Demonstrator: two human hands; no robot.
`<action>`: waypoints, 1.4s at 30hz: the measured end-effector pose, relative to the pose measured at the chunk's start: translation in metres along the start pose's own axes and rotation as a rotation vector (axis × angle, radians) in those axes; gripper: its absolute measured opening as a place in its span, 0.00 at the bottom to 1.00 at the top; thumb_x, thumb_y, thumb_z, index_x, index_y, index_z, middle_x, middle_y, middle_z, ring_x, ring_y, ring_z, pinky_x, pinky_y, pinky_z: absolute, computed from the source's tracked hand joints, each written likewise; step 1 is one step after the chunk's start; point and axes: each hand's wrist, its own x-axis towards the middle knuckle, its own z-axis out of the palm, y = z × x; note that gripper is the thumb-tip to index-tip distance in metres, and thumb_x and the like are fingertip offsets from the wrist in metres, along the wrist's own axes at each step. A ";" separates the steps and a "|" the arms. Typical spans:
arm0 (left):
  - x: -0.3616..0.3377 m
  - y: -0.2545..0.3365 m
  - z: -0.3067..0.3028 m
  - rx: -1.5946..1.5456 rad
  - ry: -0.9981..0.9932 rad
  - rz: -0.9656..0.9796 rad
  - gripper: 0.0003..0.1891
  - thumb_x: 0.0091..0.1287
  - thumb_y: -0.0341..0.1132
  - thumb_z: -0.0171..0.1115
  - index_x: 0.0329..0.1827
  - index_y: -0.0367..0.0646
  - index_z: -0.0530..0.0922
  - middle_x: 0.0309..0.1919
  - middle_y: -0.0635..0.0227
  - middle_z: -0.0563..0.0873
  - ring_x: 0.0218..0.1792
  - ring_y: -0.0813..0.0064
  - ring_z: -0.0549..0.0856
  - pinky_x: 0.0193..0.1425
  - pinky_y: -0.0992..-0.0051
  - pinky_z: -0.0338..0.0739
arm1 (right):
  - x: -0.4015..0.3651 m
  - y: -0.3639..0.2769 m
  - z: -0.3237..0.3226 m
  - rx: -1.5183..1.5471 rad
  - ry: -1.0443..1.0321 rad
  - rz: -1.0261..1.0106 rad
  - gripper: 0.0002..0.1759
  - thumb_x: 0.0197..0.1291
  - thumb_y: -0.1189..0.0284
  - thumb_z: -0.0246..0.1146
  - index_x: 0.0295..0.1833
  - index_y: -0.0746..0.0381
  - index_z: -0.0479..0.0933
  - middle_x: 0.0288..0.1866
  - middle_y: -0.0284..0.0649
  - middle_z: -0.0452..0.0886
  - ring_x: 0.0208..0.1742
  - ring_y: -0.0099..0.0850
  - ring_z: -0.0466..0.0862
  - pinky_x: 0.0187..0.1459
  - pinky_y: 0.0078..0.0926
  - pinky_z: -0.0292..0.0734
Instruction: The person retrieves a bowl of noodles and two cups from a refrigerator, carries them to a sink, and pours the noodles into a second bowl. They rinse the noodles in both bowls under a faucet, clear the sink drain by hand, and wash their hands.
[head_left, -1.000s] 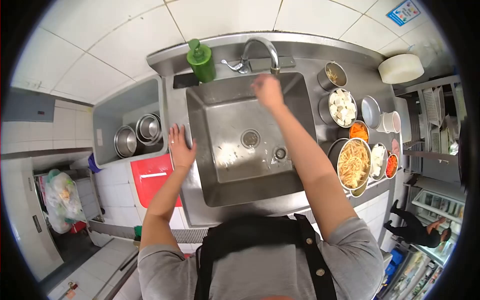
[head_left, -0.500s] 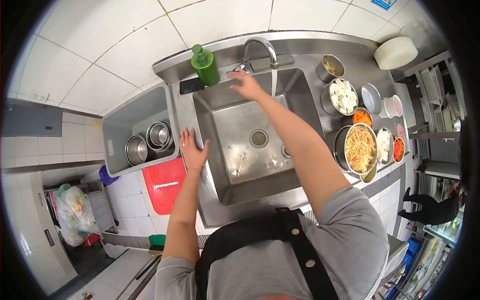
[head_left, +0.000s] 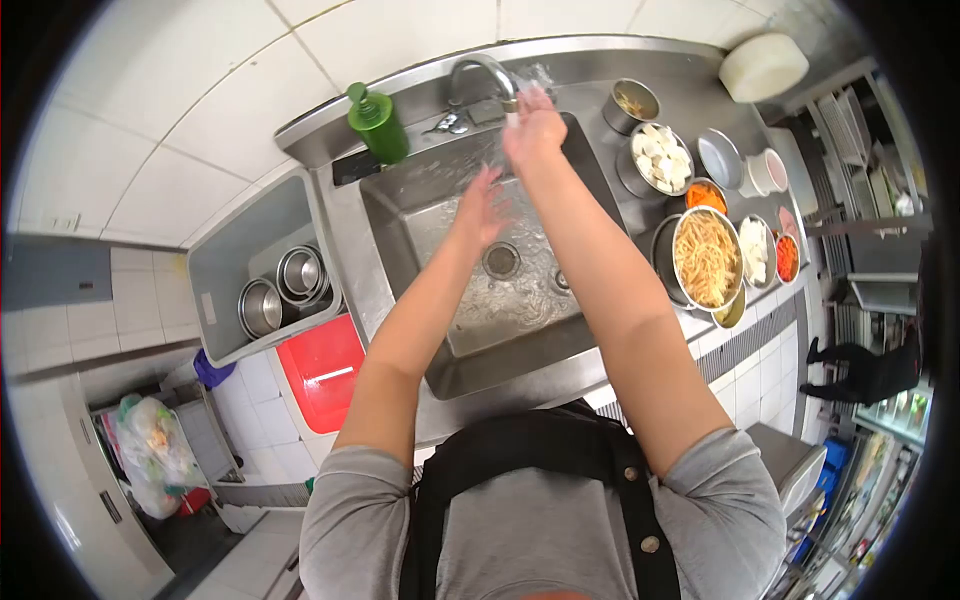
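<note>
My right hand [head_left: 536, 128] is at the mouth of the curved metal faucet [head_left: 482, 64], fingers stretched out, and water splashes around it. Over the steel sink [head_left: 470, 372], a little lower and to the left, my left hand [head_left: 483, 208] has its fingers apart and is slightly blurred. Neither hand holds anything that I can see. Water spreads across the sink floor around the round drain [head_left: 501, 261]. The faucet lever [head_left: 452, 124] sits at the left of the spout's base.
Left of the sink stand a green pump bottle [head_left: 378, 126] and a grey tub [head_left: 205, 290] with steel pots. Along the right counter are a bowl of white chunks [head_left: 661, 158], a bowl of pale shreds [head_left: 708, 258] and orange pieces [head_left: 706, 196]. A person [head_left: 880, 360] is at far right.
My right hand has moved from the faucet lever to the spout. My left hand has come from the sink's left rim to over the basin. Water now splashes widely.
</note>
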 end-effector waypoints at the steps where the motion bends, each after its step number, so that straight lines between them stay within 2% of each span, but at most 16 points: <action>1: 0.014 0.002 0.015 -0.214 0.006 -0.127 0.24 0.76 0.43 0.51 0.69 0.40 0.68 0.64 0.52 0.75 0.63 0.59 0.76 0.69 0.59 0.69 | -0.003 0.000 -0.010 -0.103 -0.058 -0.039 0.17 0.68 0.76 0.50 0.60 0.69 0.72 0.53 0.47 0.78 0.52 0.35 0.78 0.58 0.35 0.73; 4: 0.092 -0.015 0.013 -0.268 -0.208 0.015 0.19 0.76 0.34 0.50 0.65 0.33 0.69 0.59 0.53 0.76 0.58 0.56 0.78 0.64 0.62 0.77 | -0.023 -0.023 -0.046 -0.390 -0.187 -0.059 0.21 0.67 0.79 0.51 0.64 0.72 0.69 0.59 0.50 0.77 0.57 0.35 0.77 0.59 0.33 0.73; 7: 0.123 -0.002 0.048 -0.358 0.094 0.009 0.16 0.72 0.24 0.52 0.61 0.29 0.69 0.57 0.52 0.75 0.55 0.56 0.79 0.63 0.68 0.81 | -0.040 -0.053 -0.085 -0.823 -0.263 -0.117 0.24 0.67 0.78 0.53 0.69 0.69 0.68 0.67 0.50 0.73 0.68 0.37 0.73 0.62 0.27 0.70; 9: 0.144 0.001 0.059 -0.319 -0.063 0.135 0.17 0.66 0.17 0.55 0.58 0.26 0.69 0.54 0.52 0.76 0.56 0.55 0.79 0.64 0.69 0.81 | -0.029 -0.057 -0.116 -1.102 -0.239 -0.185 0.25 0.67 0.75 0.55 0.70 0.66 0.68 0.67 0.48 0.73 0.69 0.37 0.72 0.62 0.27 0.69; 12: 0.164 -0.001 0.048 0.147 -0.116 0.499 0.18 0.64 0.15 0.57 0.57 0.25 0.69 0.53 0.50 0.76 0.55 0.55 0.79 0.63 0.69 0.81 | -0.025 -0.037 -0.118 -0.963 -0.081 -0.242 0.28 0.66 0.68 0.59 0.71 0.62 0.68 0.64 0.46 0.76 0.61 0.36 0.78 0.60 0.30 0.72; 14: 0.130 0.014 0.066 -0.395 -0.079 0.168 0.17 0.65 0.16 0.57 0.57 0.23 0.68 0.54 0.46 0.76 0.55 0.54 0.79 0.63 0.69 0.81 | -0.034 -0.035 -0.093 -0.766 -0.015 0.000 0.30 0.65 0.65 0.60 0.70 0.66 0.66 0.60 0.50 0.78 0.59 0.40 0.80 0.61 0.33 0.72; 18: 0.081 0.008 0.076 -0.400 -0.078 0.126 0.18 0.76 0.34 0.50 0.59 0.26 0.67 0.56 0.41 0.75 0.55 0.51 0.80 0.59 0.64 0.83 | -0.003 -0.019 -0.090 -0.494 -0.293 0.409 0.29 0.65 0.59 0.61 0.64 0.67 0.68 0.59 0.53 0.78 0.58 0.46 0.80 0.61 0.43 0.74; 21: 0.083 -0.018 0.049 -0.406 -0.250 0.336 0.16 0.72 0.23 0.50 0.61 0.31 0.67 0.54 0.51 0.76 0.59 0.58 0.77 0.69 0.68 0.74 | 0.028 -0.019 -0.092 -0.188 -0.492 0.568 0.32 0.66 0.60 0.60 0.68 0.68 0.64 0.64 0.55 0.74 0.61 0.47 0.77 0.65 0.41 0.72; 25: 0.039 0.019 0.066 -0.480 -0.300 0.253 0.18 0.77 0.37 0.46 0.62 0.33 0.63 0.61 0.42 0.74 0.60 0.54 0.77 0.69 0.63 0.73 | -0.019 -0.005 -0.065 0.018 -0.487 0.625 0.18 0.68 0.65 0.59 0.55 0.65 0.71 0.49 0.49 0.81 0.52 0.46 0.82 0.57 0.48 0.78; 29: 0.039 0.027 0.066 0.126 -0.080 0.429 0.17 0.77 0.36 0.44 0.64 0.37 0.63 0.51 0.44 0.81 0.47 0.56 0.85 0.49 0.61 0.83 | -0.001 0.027 -0.081 -0.254 -0.457 0.616 0.20 0.73 0.53 0.52 0.49 0.60 0.75 0.48 0.45 0.81 0.54 0.42 0.81 0.58 0.44 0.78; 31: 0.014 0.025 0.085 0.654 0.121 0.639 0.21 0.73 0.38 0.52 0.67 0.43 0.63 0.52 0.46 0.80 0.48 0.57 0.84 0.52 0.61 0.79 | 0.003 0.025 -0.080 -0.273 -0.467 0.637 0.21 0.73 0.52 0.51 0.50 0.59 0.76 0.48 0.44 0.81 0.54 0.41 0.81 0.58 0.43 0.78; 33: 0.028 0.013 0.056 0.818 -0.146 0.822 0.30 0.70 0.42 0.59 0.72 0.45 0.60 0.57 0.41 0.77 0.55 0.48 0.80 0.62 0.60 0.74 | -0.007 0.013 -0.075 -0.177 -0.549 0.695 0.22 0.73 0.52 0.51 0.51 0.59 0.76 0.49 0.43 0.82 0.55 0.41 0.81 0.59 0.43 0.77; 35: 0.023 0.022 0.040 1.335 -0.293 1.336 0.38 0.62 0.39 0.65 0.74 0.46 0.58 0.54 0.45 0.78 0.49 0.48 0.82 0.59 0.59 0.75 | -0.023 -0.007 -0.064 -0.039 -0.739 0.767 0.23 0.73 0.51 0.50 0.53 0.58 0.76 0.50 0.43 0.82 0.55 0.41 0.81 0.59 0.42 0.77; 37: 0.030 0.032 0.025 1.731 -0.385 1.558 0.44 0.56 0.37 0.70 0.75 0.47 0.56 0.51 0.50 0.80 0.45 0.49 0.83 0.58 0.58 0.75 | -0.028 -0.022 -0.060 0.024 -0.942 0.820 0.23 0.73 0.50 0.50 0.54 0.58 0.76 0.51 0.42 0.82 0.55 0.40 0.81 0.60 0.42 0.76; 40: 0.041 0.033 0.006 1.948 -0.493 1.391 0.48 0.51 0.36 0.73 0.76 0.48 0.57 0.49 0.56 0.82 0.45 0.53 0.84 0.58 0.58 0.75 | -0.017 -0.029 -0.081 -0.399 -0.568 0.848 0.24 0.74 0.48 0.48 0.53 0.54 0.78 0.50 0.39 0.83 0.54 0.38 0.82 0.60 0.40 0.75; 42: 0.045 0.038 0.003 1.855 -0.559 1.262 0.46 0.51 0.37 0.74 0.75 0.48 0.60 0.49 0.56 0.84 0.47 0.57 0.84 0.56 0.59 0.77 | -0.022 -0.025 -0.108 -0.536 -0.523 0.630 0.22 0.73 0.52 0.51 0.58 0.56 0.77 0.56 0.44 0.81 0.60 0.38 0.79 0.64 0.39 0.72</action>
